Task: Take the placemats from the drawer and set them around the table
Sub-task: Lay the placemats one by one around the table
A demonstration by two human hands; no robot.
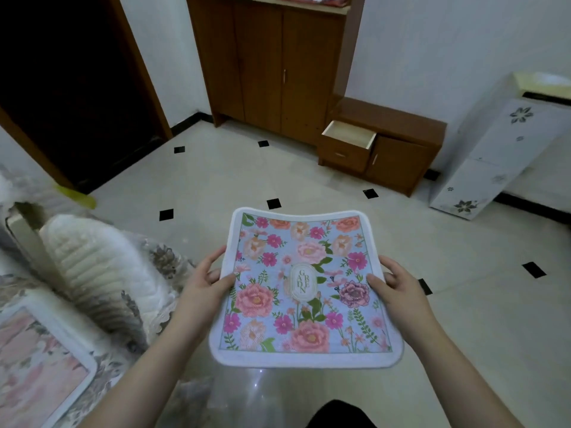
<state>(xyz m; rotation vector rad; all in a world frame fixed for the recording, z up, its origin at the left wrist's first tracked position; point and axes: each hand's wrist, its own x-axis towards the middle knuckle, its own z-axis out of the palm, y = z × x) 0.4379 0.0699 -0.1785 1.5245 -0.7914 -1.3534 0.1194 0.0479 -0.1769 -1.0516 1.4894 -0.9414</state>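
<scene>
The task was partly done, as far as the view showed. One placemat [40,359] with a pale pink flower print already lay on the table [102,375], at the lower left of the picture, on the patterned lace cloth that covered it. A second placemat, the floral mat [304,288] with the word GARDEN in its middle, was in the air in front of the person, above the tiled floor and to the right of the table. The drawer [349,135] of the low wooden cabinet [398,143] stood pulled out across the room, and from this angle I could not tell if more mats were inside it. So I judged that this mat was yet to be laid at a free place on the table, and maybe others after it. The left hand [205,284] pinched the left edge of the mat, with the thumb on top of the print and the other fingers curled under the white border. The right hand [398,284] gripped the right edge in the same way, thumb above and fingers below. Both grips were narrow, and the mat sagged a little between them. A chair back [102,267] with a white cover stood beside the table.
</scene>
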